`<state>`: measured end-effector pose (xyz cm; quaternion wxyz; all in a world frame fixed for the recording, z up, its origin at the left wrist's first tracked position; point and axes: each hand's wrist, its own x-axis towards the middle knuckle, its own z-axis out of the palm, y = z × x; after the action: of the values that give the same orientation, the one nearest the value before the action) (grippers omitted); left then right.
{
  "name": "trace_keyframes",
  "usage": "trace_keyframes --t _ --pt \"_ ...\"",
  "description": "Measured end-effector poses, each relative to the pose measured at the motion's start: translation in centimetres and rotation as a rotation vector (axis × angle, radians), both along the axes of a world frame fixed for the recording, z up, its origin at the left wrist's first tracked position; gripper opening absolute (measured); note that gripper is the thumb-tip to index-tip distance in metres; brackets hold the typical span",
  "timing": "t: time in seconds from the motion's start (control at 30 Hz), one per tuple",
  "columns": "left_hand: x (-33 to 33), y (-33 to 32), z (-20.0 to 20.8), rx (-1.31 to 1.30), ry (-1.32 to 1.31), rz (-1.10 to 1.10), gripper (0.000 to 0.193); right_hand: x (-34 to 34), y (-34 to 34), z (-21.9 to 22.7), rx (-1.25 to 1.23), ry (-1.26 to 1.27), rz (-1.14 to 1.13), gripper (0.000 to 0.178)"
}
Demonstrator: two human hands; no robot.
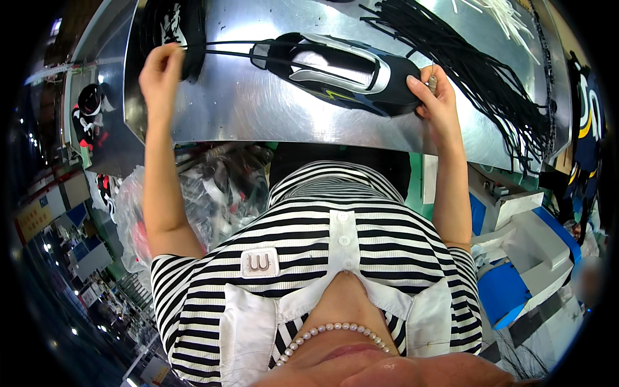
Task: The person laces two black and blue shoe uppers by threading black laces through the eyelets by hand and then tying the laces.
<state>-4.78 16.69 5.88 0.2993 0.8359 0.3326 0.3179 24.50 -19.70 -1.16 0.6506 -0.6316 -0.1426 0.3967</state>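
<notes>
My left hand (pixel 161 80) is closed in a pinch at the table's left side, holding the ends of a black shoelace (pixel 225 43). Two strands of it run nearly straight across to a dark shoe upper (pixel 401 74) with a pale lining and a yellow-green mark. The upper lies on its side, its opening showing. My right hand (pixel 440 103) grips the upper's rounded right end between thumb and fingers. A small tan-grey tool (pixel 432 82) with a thin tip sticks up from the same hand; the rest of it is hidden by the fingers.
A bundle of black laces (pixel 474 71) spreads over the metal table (pixel 225 119) and hangs off its right front edge. White laces (pixel 506 22) lie at the far right. Black items with white marks (pixel 173 26) sit beyond my left hand. Clear plastic bags (pixel 222 193) and blue-and-white boxes (pixel 516 284) are below the table.
</notes>
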Motion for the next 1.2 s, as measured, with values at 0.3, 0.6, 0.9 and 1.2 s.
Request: trace_keyframes --t 0.3,0.6,0.9,1.2 --pt "12.6 -14.3 6.4 0.183 0.109 -0.786 0.007 0.9 0.8 1.7 -0.236 -0.995 -0.147 0.017" --pt "16.0 -17.7 2.7 0.194 0.074 -0.655 0.02 -3.2 3.1 3.4 0.152 -0.086 0.03 0.015" --pt "13.5 -14.3 -2.5 -1.272 0.51 -0.372 0.053 -3.3 4.6 1.5 0.028 -0.044 -0.013 0.033" --pt "14.1 -18.1 -2.6 -0.892 0.209 -0.305 0.025 -3.9 4.1 1.7 -0.137 -0.39 0.062 0.047"
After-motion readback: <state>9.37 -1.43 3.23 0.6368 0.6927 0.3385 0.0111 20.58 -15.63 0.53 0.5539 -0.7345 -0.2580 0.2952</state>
